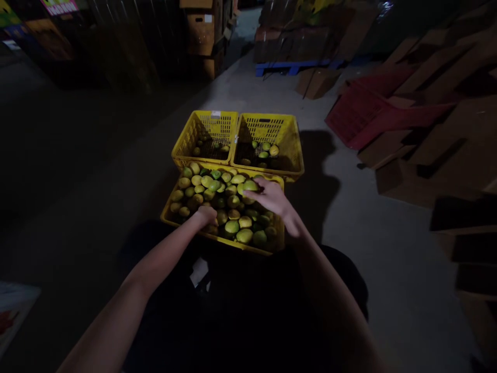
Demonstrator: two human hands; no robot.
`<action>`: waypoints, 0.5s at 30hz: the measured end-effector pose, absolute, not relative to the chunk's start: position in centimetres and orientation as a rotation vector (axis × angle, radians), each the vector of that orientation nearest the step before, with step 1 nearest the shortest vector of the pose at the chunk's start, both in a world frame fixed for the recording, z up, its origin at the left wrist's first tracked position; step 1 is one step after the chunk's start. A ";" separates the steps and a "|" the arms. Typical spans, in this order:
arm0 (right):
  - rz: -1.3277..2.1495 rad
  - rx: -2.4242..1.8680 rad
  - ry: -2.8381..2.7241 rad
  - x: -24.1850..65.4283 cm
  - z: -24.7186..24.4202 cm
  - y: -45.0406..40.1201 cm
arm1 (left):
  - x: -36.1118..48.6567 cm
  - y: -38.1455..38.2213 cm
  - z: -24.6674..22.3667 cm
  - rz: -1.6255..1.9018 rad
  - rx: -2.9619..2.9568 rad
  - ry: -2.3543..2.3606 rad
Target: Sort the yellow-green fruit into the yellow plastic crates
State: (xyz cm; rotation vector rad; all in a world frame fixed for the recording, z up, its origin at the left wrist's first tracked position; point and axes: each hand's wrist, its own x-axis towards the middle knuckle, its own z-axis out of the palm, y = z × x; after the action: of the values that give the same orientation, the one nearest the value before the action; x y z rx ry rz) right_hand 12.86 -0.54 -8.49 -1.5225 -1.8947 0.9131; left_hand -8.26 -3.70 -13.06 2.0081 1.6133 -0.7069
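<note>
A yellow plastic crate (166, 213) full of green and yellow lemons (244, 236) stands right in front of me. Over its right half, my right hand (267, 196) has its thumb and fingers around a greenish lemon (250, 185). My left hand (206, 213) is low in the near left part of the same crate, its fingers curled down among the fruit. What those fingers hold, if anything, is hidden. Just beyond, two more yellow crates stand side by side, the left crate (176, 146) and the right crate (298, 150), each with a few lemons at the bottom.
A red plastic crate (353, 114) lies tilted among cardboard boxes (446, 140) on the right. Behind are a blue pallet (294, 67) with stacked goods, a loose cardboard box (317, 83) and a stack of cartons (200, 33). The concrete floor (357, 207) is dimly lit.
</note>
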 end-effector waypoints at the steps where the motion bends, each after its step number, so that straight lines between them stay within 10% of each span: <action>1: 0.998 -1.386 -1.736 13.1 -7.5 -1.1 | -8.2 -4.1 -13.7 -0.703 1.989 1.630; 10: 1.426 -0.964 -0.843 14.3 -5.0 -3.1 | -9.5 -4.4 -12.9 -0.317 1.915 1.852; 15: 1.490 -0.953 -0.787 13.9 -4.8 -3.2 | -11.6 -3.7 -6.6 0.762 1.481 1.498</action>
State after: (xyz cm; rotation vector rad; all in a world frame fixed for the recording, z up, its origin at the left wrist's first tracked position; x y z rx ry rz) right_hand 13.95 -3.25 -4.83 -0.9526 -0.7872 1.4898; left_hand -11.64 -3.70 -6.56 1.4812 1.4981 0.7621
